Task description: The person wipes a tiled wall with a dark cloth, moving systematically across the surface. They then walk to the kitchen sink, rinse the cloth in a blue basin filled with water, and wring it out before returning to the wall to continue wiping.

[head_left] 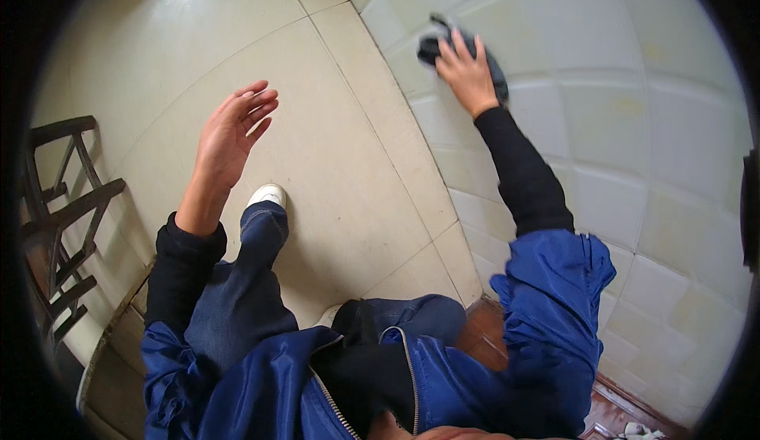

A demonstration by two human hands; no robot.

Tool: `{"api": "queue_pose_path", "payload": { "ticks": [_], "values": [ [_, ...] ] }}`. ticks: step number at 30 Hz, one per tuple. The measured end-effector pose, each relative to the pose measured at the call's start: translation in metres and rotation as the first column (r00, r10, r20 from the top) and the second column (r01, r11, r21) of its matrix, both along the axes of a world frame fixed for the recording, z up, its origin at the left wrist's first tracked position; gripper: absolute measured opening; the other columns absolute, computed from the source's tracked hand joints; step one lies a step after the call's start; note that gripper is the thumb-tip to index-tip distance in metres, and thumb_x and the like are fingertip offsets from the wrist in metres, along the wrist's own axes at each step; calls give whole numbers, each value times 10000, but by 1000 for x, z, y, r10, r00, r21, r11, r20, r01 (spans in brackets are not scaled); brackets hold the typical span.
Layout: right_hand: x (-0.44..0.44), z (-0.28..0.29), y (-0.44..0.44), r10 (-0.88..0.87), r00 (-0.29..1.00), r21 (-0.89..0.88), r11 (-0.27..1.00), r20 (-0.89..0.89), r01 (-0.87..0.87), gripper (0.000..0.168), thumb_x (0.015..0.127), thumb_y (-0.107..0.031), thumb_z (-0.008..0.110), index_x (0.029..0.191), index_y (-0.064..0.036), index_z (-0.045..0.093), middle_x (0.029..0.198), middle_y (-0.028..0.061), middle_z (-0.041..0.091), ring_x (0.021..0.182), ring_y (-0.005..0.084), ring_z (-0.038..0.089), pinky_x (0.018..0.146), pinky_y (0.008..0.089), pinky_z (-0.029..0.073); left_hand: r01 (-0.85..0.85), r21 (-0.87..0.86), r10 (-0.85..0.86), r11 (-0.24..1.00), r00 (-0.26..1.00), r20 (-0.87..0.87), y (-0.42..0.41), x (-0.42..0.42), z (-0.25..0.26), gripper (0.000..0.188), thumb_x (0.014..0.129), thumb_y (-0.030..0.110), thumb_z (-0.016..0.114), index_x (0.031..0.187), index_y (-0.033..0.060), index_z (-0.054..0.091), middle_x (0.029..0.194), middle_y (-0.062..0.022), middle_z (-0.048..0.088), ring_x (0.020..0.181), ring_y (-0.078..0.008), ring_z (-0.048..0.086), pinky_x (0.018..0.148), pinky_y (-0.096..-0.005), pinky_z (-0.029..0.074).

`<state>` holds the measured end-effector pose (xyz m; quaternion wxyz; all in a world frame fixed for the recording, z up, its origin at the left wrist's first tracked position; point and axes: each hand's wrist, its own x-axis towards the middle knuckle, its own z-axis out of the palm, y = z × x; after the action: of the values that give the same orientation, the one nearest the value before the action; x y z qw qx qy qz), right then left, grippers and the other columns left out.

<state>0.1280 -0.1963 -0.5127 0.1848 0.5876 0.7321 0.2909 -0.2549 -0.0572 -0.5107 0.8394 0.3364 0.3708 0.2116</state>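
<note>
My right hand (466, 75) presses a dark grey cloth (496, 75) flat against the tiled wall (599, 119). Loose black folds of the cloth stick out past my fingertips, and both hand and cloth look slightly blurred. Over the floor, my left hand (234, 128) hangs in the air with its fingers loosely curled and a little apart. Nothing shows in its grip, though part of the palm side is hidden.
Cream floor tiles (344, 202) run up to the foot of the wall. At the left stands a dark lattice-like frame (74, 208), with a curved edge (110, 333) below it. Reddish-brown flooring (484, 333) shows by my right side. My white shoe (270, 192) rests on the tiles.
</note>
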Motion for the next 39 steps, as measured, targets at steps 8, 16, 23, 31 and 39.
{"api": "queue_pose_path", "payload": {
  "ticks": [8, 16, 23, 31, 39],
  "values": [
    [2, -77, -71, 36, 998, -262, 965, 52, -21, 252, 796, -215, 498, 936, -70, 650, 1158, 74, 536, 1244, 293, 355, 994, 518, 285, -83, -10, 82, 997, 992, -92, 4, -26, -5, 335, 916, 212, 439, 1193, 36, 506, 1082, -57, 600, 1030, -139, 541, 915, -293, 394],
    [-2, -99, -171, -12, 998, -567, 823, -59, -24, 190, 780, -206, 510, 819, -93, 657, 1071, 77, 534, 1226, 286, 372, 988, 517, 287, -127, -58, 119, 990, 985, -127, 8, -62, -21, 356, 921, 209, 438, 1226, 30, 472, 1107, -58, 590, 1037, -141, 547, 926, -288, 417],
    [9, -91, 59, -4, 1000, -127, 992, 25, 7, 148, 770, -197, 530, 806, -124, 653, 1132, 39, 541, 1226, 272, 373, 978, 554, 283, -111, -28, 105, 993, 981, -161, 10, -60, -19, 354, 925, 219, 441, 1225, 34, 476, 1093, -54, 597, 1028, -139, 554, 918, -291, 423],
    [9, -124, -22, 13, 995, -384, 923, 103, 27, 239, 796, -206, 502, 922, -79, 661, 1149, 75, 522, 1259, 295, 331, 993, 535, 276, -94, -49, 85, 994, 984, -157, 5, -59, -18, 335, 929, 206, 439, 1213, 36, 485, 1073, -51, 603, 1004, -126, 561, 914, -286, 420],
    [16, -134, -112, 57, 996, -592, 801, -72, -89, 204, 763, -192, 512, 804, -72, 672, 985, 70, 557, 1193, 288, 398, 971, 522, 309, -112, -68, 98, 991, 978, -186, -1, -61, -21, 317, 927, 193, 439, 1197, 36, 494, 1051, -47, 608, 978, -119, 567, 898, -280, 421]
  ]
}}
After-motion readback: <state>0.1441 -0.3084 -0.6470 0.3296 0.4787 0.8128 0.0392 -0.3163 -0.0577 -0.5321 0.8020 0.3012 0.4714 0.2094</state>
